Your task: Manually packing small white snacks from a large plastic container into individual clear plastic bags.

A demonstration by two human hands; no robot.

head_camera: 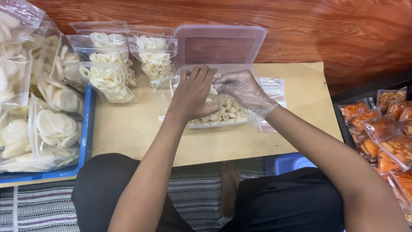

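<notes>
We see both hands over the clear rectangular plastic tub of pale shell-shaped crackers [223,112], approx. centre of the low tan wooden table [137,129]. Left hand [194,93], bare, fingers curled over the mouth of a small clear zip bag [164,96] at the tub's far-left edge; looks pinched on the bag rim, but fingertips partly hidden. Right hand [245,91], in a thin clear disposable glove, fingers bent w/ tips meeting the left hand's; whether it holds crackers or bag we cannot tell. Tub's clear hinged lid [219,44] stands open behind, against the reddish wood wall. Just right of the tub: flat stack of empty clear zip bags [274,92]. Far-left: filled bags of pale ring crackers [112,64]. Left edge: blue tray [88,124] w/ bags of round white crackers. Right edge: bags of orange snacks [382,133].
</notes>
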